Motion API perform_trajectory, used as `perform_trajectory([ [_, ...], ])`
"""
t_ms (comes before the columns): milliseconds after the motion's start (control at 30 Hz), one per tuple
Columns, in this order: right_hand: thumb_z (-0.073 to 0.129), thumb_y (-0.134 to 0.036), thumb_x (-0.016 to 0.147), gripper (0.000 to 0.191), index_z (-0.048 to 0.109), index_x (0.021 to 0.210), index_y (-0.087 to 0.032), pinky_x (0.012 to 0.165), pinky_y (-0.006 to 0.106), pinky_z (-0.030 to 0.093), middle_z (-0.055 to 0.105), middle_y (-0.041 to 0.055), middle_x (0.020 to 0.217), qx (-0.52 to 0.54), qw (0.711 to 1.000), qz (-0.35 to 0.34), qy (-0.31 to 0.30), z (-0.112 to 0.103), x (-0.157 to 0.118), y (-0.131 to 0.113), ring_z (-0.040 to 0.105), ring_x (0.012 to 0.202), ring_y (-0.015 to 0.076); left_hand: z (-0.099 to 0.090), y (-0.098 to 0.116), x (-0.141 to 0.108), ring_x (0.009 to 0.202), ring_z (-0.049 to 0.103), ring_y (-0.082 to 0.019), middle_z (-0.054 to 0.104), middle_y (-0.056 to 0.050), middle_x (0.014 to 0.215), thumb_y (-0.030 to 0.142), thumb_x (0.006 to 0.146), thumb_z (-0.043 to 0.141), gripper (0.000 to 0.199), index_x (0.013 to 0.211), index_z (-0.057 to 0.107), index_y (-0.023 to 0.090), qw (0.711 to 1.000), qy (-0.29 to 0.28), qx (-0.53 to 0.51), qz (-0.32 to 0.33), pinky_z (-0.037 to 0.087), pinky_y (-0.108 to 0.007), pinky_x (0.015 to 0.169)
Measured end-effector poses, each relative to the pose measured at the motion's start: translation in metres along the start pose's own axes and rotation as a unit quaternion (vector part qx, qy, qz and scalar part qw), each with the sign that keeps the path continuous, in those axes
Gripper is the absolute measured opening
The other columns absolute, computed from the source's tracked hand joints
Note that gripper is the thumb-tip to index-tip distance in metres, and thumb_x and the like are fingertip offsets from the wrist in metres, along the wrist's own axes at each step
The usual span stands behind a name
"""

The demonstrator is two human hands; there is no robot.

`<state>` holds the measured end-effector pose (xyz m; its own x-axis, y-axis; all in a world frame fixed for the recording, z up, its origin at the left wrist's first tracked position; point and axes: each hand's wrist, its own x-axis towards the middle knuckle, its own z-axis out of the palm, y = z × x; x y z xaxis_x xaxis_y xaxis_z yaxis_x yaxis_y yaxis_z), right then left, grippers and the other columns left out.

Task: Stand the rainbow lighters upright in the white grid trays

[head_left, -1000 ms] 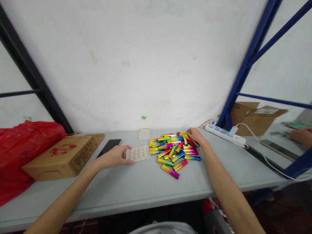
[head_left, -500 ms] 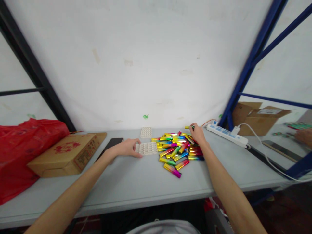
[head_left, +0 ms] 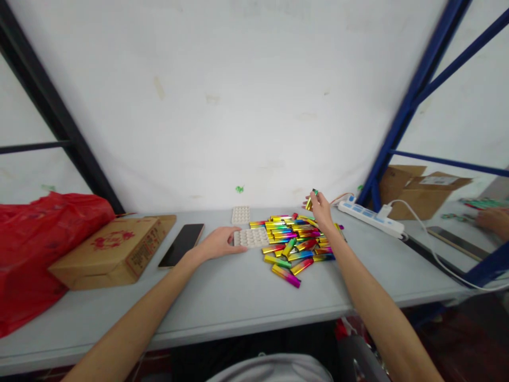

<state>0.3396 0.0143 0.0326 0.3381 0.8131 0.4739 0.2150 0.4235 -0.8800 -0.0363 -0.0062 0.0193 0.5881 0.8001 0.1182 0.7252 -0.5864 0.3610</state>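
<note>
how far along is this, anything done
Nothing looks finished: no colourful tubes are visible in the held tray or the back tray. In hand, the left hand grips one end of the held tray, and the right hand holds a raised tube. The loose pile on the table looks left to handle.

Diffuse light brightens the wall (head_left: 254, 106), while outer edges stretch (fine detail blurs).
</note>
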Motion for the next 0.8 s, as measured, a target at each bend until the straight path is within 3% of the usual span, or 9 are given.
perform_trajectory([
  [67,0.06,-0.072,0.083,0.051,0.05,0.097,-0.025,0.063,0.028,0.055,0.065,-0.001,0.088,0.084,0.994,0.024,-0.06,0.017,-0.011,-0.015,0.063,0.068,0.0134,0.001,0.002,0.0,0.066,0.056,-0.019,0.064,0.0,0.076,0.07,0.077,0.068,0.059,0.106,0.07,0.019,1.0,0.01,0.0,0.011,0.034,-0.027,0.059],
  [167,0.063,-0.067,0.085,0.046,0.051,0.104,-0.027,0.049,0.022,0.045,0.053,-0.0074,0.069,0.137,0.977,0.044,-0.155,0.049,-0.034,-0.032,0.054,0.054,0.0107,0.002,0.003,0.0,0.066,0.055,-0.018,0.063,0.0,0.075,0.067,0.077,0.069,0.053,0.1,0.07,0.019,1.0,0.019,-0.001,0.021,0.033,-0.027,0.059],
  [333,0.06,-0.07,0.086,0.046,0.049,0.089,-0.026,0.039,0.02,0.019,0.034,-0.0103,0.06,0.143,0.949,0.112,-0.257,0.096,-0.074,-0.047,0.027,0.043,0.0074,0.004,0.006,-0.002,0.07,0.057,-0.02,0.066,-0.002,0.079,0.066,0.077,0.069,0.057,0.107,0.071,0.018,0.999,0.029,-0.009,0.01,0.037,-0.028,0.063],
  [400,0.055,-0.07,0.089,0.048,0.045,0.079,-0.025,0.041,0.022,0.021,0.034,-0.0088,0.059,0.094,0.956,0.095,-0.261,0.106,-0.084,-0.05,0.027,0.045,0.0085,0.005,0.007,-0.002,0.072,0.059,-0.02,0.067,-0.002,0.081,0.066,0.077,0.07,0.058,0.109,0.071,0.018,1.0,0.025,-0.012,0.01,0.039,-0.028,0.065],
  [567,0.049,-0.065,0.094,0.056,0.04,0.06,-0.022,0.054,0.027,0.029,0.038,-0.0045,0.056,-0.055,0.975,-0.028,-0.214,0.112,-0.095,-0.049,0.037,0.055,0.012,0.002,-0.001,-0.002,0.084,0.065,-0.025,0.071,-0.007,0.095,0.068,0.071,0.075,0.073,0.122,0.069,0.016,1.0,0.006,-0.017,0.02,0.047,-0.031,0.077],
  [667,0.05,-0.062,0.093,0.056,0.038,0.056,-0.022,0.055,0.028,0.026,0.035,-0.0045,0.054,-0.1,0.977,-0.019,-0.187,0.113,-0.098,-0.044,0.035,0.055,0.0123,0.0,-0.011,-0.003,0.094,0.065,-0.029,0.07,-0.01,0.103,0.067,0.064,0.08,0.087,0.131,0.064,0.014,1.0,0.01,-0.015,0.013,0.049,-0.035,0.087],
  [800,0.046,-0.054,0.092,0.048,0.038,0.055,-0.023,0.055,0.029,0.026,0.038,-0.0042,0.053,-0.129,0.976,-0.021,-0.176,0.113,-0.1,-0.04,0.036,0.054,0.0129,-0.001,-0.021,-0.003,0.093,0.064,-0.028,0.068,-0.008,0.099,0.067,0.064,0.08,0.075,0.117,0.07,0.015,0.999,0.019,-0.028,0.011,0.049,-0.036,0.086],
])
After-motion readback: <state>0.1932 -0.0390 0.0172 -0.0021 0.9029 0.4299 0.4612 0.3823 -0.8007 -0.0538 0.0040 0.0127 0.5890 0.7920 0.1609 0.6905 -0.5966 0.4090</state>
